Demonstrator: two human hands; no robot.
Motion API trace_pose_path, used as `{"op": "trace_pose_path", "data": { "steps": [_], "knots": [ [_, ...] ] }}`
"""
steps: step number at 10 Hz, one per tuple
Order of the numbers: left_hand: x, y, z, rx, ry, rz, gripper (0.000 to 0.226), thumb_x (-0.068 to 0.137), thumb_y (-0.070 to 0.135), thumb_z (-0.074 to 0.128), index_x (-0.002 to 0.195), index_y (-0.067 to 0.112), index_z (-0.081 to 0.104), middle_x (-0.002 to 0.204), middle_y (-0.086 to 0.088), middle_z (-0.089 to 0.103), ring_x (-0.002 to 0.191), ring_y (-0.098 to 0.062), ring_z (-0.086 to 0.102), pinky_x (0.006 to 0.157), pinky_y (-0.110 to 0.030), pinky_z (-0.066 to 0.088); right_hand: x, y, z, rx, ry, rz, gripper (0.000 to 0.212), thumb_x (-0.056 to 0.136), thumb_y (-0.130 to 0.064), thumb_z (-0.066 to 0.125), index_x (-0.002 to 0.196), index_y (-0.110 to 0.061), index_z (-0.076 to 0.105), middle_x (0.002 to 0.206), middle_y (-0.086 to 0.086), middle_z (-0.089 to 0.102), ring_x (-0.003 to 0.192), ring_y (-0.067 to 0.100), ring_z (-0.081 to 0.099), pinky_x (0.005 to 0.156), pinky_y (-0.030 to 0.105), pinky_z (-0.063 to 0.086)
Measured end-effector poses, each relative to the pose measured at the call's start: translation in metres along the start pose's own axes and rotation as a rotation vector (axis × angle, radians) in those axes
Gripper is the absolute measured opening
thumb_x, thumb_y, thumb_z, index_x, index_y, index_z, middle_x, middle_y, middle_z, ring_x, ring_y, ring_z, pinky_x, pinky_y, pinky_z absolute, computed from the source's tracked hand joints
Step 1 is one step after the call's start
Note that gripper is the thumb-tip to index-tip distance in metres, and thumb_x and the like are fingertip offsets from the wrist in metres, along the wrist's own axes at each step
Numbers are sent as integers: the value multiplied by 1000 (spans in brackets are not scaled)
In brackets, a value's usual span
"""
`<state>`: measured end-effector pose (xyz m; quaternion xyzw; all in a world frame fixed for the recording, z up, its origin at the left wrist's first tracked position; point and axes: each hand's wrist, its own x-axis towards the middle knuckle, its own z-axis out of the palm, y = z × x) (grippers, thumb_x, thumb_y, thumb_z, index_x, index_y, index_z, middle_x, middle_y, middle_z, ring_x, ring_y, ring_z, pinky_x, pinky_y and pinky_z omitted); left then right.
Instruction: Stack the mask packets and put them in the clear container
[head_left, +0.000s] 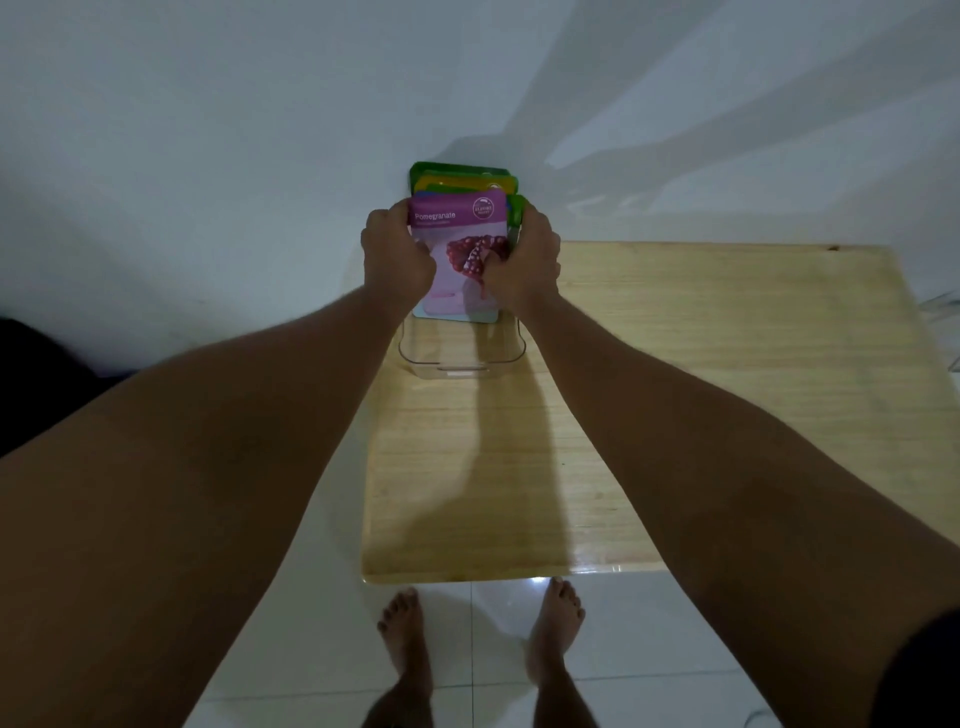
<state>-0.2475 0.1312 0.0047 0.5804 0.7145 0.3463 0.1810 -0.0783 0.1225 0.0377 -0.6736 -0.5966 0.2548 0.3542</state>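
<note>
Dim room, wooden table (675, 415): left hand (397, 260) and right hand (524, 265) clamp the packets (457, 234) by their side edges over the clear container (460, 351) (probably light, floppy, slippery).

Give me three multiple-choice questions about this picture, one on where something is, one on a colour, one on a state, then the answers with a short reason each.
1. Where does the clear container sit?
A. On the floor
B. On the wooden table, near its far left corner
C. On a chair

2. What colour is the front packet of the stack?
A. Purple-pink
B. Black
C. White

3. How is the stack held?
A. Lying alone on the table
B. In one hand only
C. Between the left hand and right hand

Answers:
1 B, it rests on the tabletop by the wall.
2 A, it shows a pomegranate on purple-pink.
3 C, one hand grips each side.
</note>
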Motion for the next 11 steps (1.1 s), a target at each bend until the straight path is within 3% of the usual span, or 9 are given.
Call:
{"op": "trace_pose_path", "data": {
  "steps": [2,4,5,6,8,9,10,11],
  "knots": [
    [-6,1,-3,-37,7,56,41,74,28,56,111,11,65,97,-9,70,89,-26,67,77,-44,58,1,16,13,101,-29,-31,49,64,-41,62,111,-33,52,99,-7,67,97,19,67,77,51,60],
    [-22,13,-7,-37,31,61,34,78,19,61,109,3,62,99,-15,66,97,-29,61,85,-41,52,-11,5,2,209,-65,-13,61,60,-38,58,118,-20,52,100,2,69,96,22,67,80,50,59],
    [-27,16,-9,-64,27,88,36,82,22,63,114,4,63,106,-16,66,102,-27,60,89,-36,51,-19,-5,-5,258,-52,-64,77,51,-49,50,121,-15,54,102,5,70,97,23,68,82,47,59],
    [-26,11,-8,-84,25,91,39,84,22,61,118,4,62,109,-16,65,105,-27,59,91,-34,50,-18,0,0,270,-39,-74,74,54,-48,52,120,-14,54,101,5,70,94,22,69,79,47,60],
    [-29,9,-8,-99,48,79,51,89,10,64,137,-4,51,125,-23,58,120,-31,52,96,-20,35,-5,16,12,197,-28,-45,49,68,-16,53,116,-21,50,98,1,68,91,21,68,72,52,60],
    [-33,13,-9,-105,40,74,52,89,13,64,137,-2,51,125,-22,58,120,-30,53,98,-23,39,-6,18,13,177,-32,-29,50,69,-15,53,118,-23,48,98,-2,67,93,21,68,73,53,59],
    [-32,13,-10,-139,58,75,56,90,12,65,141,-2,48,132,-22,55,126,-31,50,104,-27,40,-4,17,15,216,-47,0,55,71,-19,55,125,-21,46,105,0,67,100,23,66,80,54,58],
    [-37,14,-16,-198,118,61,59,89,10,65,142,-4,45,137,-24,51,130,-35,49,110,-38,40,-8,13,3,244,-14,64,79,81,-21,63,151,-12,29,140,9,54,129,29,51,106,53,46]
  ]
}}
